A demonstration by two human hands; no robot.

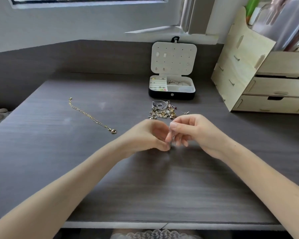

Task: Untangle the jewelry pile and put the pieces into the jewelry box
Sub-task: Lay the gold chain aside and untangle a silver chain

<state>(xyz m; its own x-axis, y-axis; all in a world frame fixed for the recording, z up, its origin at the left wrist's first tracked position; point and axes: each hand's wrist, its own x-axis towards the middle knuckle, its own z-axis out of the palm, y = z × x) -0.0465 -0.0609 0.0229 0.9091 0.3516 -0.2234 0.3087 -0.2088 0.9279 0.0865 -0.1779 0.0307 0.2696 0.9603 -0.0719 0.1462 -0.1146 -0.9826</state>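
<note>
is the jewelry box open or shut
Open. The jewelry box has its lid standing up at the back, and its compartments show.

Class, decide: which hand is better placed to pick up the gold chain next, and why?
Left, probably. The gold chain lies to the left of the left hand; the right hand would have to reach across it. Both pinch a small piece.

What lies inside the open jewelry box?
Small rings and studs at left, a beaded bracelet at back right, earrings on the lid. The front wall hides the near floor.
</note>
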